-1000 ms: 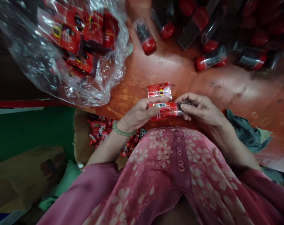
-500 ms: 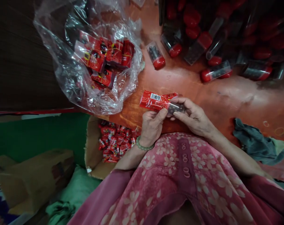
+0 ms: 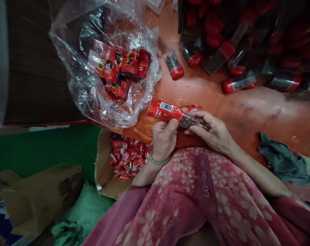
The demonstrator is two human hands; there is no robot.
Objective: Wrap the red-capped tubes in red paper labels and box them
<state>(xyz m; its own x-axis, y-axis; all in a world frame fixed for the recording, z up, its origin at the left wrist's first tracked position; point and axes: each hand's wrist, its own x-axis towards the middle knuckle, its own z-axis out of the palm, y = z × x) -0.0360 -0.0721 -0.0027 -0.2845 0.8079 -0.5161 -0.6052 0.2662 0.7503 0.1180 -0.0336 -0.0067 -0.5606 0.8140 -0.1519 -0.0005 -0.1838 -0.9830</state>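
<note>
My left hand (image 3: 165, 138) is closed, its thumb pressing on a red printed wrapper (image 3: 161, 110) with a barcode label. The wrapper's right end meets a clear tube (image 3: 188, 121) of small dark balls; how far it covers the tube I cannot tell. The fingers of my right hand (image 3: 211, 129) are closed on the tube's right end. Behind the tube another red printed piece (image 3: 192, 107) shows in part. A clear plastic bag (image 3: 142, 102) with banded bundles of red wrappers (image 3: 110, 70) lies to the upper left.
Several clear containers with red caps (image 3: 177, 72) lie at the upper right of the orange table (image 3: 208, 92). A cardboard box (image 3: 102, 171) with small red packets (image 3: 129, 155) stands below the table's left edge. At the right lies a dark cloth (image 3: 280, 157).
The wrapper has shifted left relative to the tube, and more of the tube shows. My hands are slightly farther apart. The whole view has shifted a little.
</note>
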